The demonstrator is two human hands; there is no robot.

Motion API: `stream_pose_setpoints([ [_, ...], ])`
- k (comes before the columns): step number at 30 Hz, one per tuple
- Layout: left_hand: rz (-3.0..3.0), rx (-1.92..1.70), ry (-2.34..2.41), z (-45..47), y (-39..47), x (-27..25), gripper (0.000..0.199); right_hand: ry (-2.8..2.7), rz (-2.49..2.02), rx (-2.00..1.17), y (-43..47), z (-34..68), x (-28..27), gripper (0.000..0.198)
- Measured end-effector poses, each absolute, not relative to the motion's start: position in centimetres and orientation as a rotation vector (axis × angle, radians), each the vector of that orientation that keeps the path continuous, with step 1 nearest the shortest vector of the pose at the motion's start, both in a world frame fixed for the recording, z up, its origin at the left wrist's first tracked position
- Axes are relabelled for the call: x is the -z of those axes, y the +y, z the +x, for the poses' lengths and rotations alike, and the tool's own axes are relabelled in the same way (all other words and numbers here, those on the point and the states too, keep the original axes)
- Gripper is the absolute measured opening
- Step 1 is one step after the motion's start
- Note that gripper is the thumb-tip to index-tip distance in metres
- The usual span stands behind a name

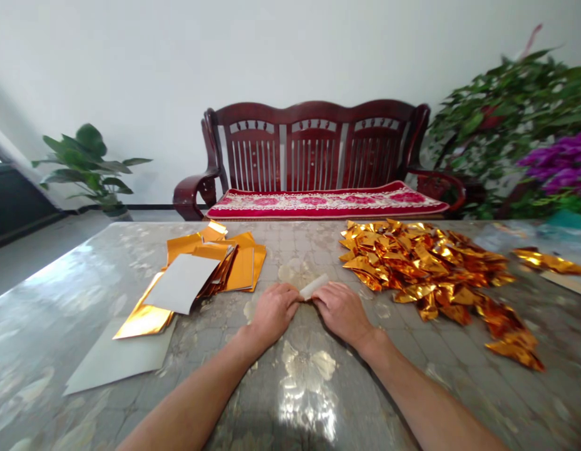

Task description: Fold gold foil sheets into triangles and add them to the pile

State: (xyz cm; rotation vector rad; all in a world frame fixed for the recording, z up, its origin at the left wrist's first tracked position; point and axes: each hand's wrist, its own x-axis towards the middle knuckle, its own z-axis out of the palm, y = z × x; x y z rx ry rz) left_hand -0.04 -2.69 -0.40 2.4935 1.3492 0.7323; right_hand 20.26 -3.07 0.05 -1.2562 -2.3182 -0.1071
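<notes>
Between my hands, at the middle of the table, is a small rolled piece of paper (313,286) with its pale side outward. My left hand (276,307) pinches its left end, fingers closed. The fingers of my right hand (342,311) are closed on its right side, and they hide part of it. To the left lies a loose stack of gold foil paper sheets (243,266), some with the pale back up. On the right is a large heap of folded gold foil pieces (412,257), pointed and shiny.
A patterned, glossy cover lies over the table (309,376). Clear plastic (501,237) and another folded gold piece (548,260) are at the far right. Beyond the table stand a wooden bench (313,153) with a red cushion, a potted plant (91,166) and leafy greenery (501,113).
</notes>
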Motion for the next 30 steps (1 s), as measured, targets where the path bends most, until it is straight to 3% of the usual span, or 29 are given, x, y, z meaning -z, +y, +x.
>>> stream_pose_setpoints([
  [6, 2.447, -0.742, 1.388, 0.1, -2.5, 0.2, 0.016, -2.342, -1.350, 0.173, -3.4, 19.9, -0.3, 0.015],
  [17, 2.295, -0.678, 1.463, 0.2, -2.2, -0.1, 0.023, -2.288, -1.517, -0.041, -2.9, 19.4, -0.5, 0.021],
  [30, 2.263, -0.612, 1.557, 0.6, -2.1, -0.5, 0.016, -2.281, -1.653, -0.019, -2.5, 19.1, -0.5, 0.018],
])
